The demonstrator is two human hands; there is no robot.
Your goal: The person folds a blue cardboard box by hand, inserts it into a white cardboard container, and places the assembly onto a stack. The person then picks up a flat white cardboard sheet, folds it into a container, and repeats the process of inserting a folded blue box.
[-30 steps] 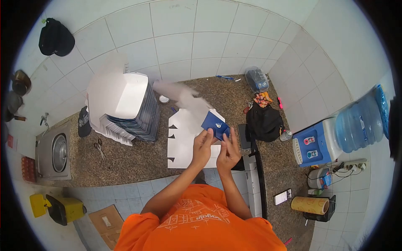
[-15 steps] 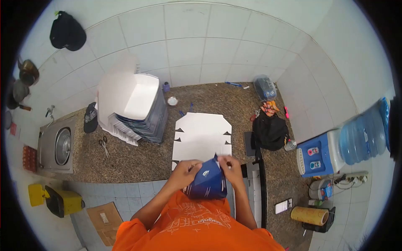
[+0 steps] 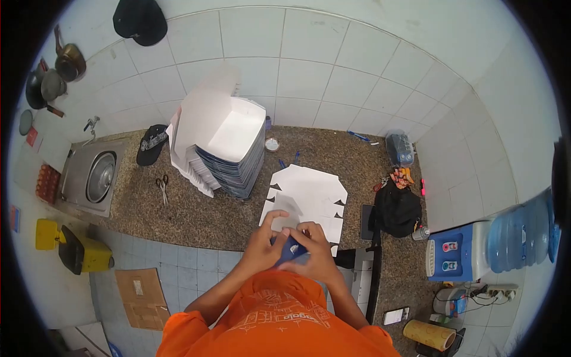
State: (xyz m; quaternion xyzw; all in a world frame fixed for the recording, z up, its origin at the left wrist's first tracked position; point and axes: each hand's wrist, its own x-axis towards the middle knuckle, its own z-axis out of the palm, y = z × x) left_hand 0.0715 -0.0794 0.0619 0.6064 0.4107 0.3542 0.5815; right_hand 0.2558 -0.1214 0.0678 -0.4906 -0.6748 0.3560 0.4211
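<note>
Close to my body I hold a blue printed cardboard box (image 3: pixel 292 253) with both hands. One pale flap (image 3: pixel 288 207) of it stands up, away from me. My left hand (image 3: pixel 266 245) grips the box's left side, thumb pointing inward. Opposite it, my right hand (image 3: pixel 315 254) is closed on the right side, fingers bent over the edge near the left thumb. Both hands cover much of the box. Just beyond them, flat white cardboard blanks (image 3: pixel 309 190) with notched sides lie on the counter.
A tall stack of folded boxes (image 3: pixel 235 169) stands at the back left, near scissors (image 3: pixel 162 190) and a cap (image 3: pixel 152 144). The sink (image 3: pixel 89 202) is far left. A black bag (image 3: pixel 397 209) and a water dispenser (image 3: pixel 455 253) are to the right.
The box has turned in my hands: its blue face is now mostly covered, and a pale flap shows upright. My hands have come closer together. The whole view has shifted.
</note>
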